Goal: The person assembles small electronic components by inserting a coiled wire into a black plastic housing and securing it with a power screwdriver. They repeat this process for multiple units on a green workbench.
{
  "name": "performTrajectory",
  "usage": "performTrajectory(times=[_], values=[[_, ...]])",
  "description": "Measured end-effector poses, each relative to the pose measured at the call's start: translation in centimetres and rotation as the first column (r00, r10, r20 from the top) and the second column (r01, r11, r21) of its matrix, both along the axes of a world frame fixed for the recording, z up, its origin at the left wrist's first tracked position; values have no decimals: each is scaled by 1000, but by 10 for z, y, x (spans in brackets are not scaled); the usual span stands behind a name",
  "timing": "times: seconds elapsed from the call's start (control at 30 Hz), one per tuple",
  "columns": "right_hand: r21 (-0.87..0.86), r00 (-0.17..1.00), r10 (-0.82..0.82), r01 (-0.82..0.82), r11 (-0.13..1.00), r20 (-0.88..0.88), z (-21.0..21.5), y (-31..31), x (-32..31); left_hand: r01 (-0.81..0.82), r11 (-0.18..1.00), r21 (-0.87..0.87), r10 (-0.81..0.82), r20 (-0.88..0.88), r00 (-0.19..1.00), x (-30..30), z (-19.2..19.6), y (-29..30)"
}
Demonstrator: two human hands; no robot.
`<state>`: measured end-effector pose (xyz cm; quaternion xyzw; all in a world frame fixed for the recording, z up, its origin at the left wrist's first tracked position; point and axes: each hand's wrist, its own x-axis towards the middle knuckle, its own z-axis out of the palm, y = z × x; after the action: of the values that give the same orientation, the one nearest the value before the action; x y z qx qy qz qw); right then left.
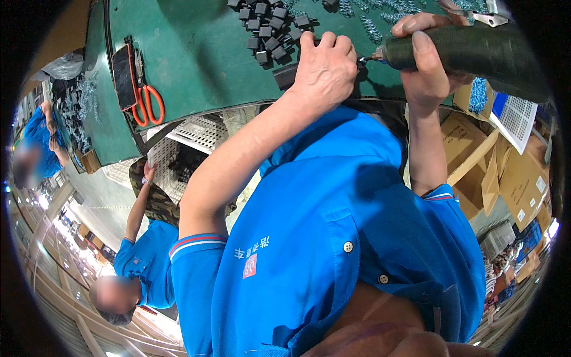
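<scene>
Head view: left hand [324, 71] fingers clenched on a small black plastic block at the green table [202, 53] edge, right hand [425, 65] gripping a dark cylindrical power screwdriver [476, 50] driving into it, many black blocks [267, 30] piled behind, seemingly pending.

The desk [196, 53] is dark green. The small blocks [267, 30] on it are black. The scissors [148, 104] on the left have orange-red handles, and the flat thing [124, 76] beside them is black with a red edge. The tool [476, 50] is dark green-black. The shirt [345, 238] is bright blue with a red and white stripe on the sleeve. The basket [196, 134] is white. The boxes [511, 178] on the right are brown.
</scene>
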<state>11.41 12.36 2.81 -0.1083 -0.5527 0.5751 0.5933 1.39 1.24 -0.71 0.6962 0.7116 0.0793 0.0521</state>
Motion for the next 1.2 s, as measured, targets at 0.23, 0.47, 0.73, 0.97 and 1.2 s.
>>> performTrajectory(times=[0.23, 0.47, 0.73, 0.97, 1.2], values=[[147, 970, 229, -238, 960, 74, -12, 3, 8, -26, 999, 47, 25, 23, 999, 1, -2, 1], [48, 908, 397, -406, 913, 131, -1, -6, 3, -42, 994, 98, 37, 56, 998, 3, -2, 0], [-80, 844, 357, -356, 931, 400, -4, 7, 13, -13, 997, 76, 5, 104, 995, 2, 0, 2], [-295, 907, -46, 184, 938, 418, 54, 40, 69, -39, 999, 36, 36, 83, 996, 6, 8, 1], [148, 77, -187, 359, 922, 979, -8, 50, 115, -137, 978, 156, 104, 203, 974, 5, 30, -13]])
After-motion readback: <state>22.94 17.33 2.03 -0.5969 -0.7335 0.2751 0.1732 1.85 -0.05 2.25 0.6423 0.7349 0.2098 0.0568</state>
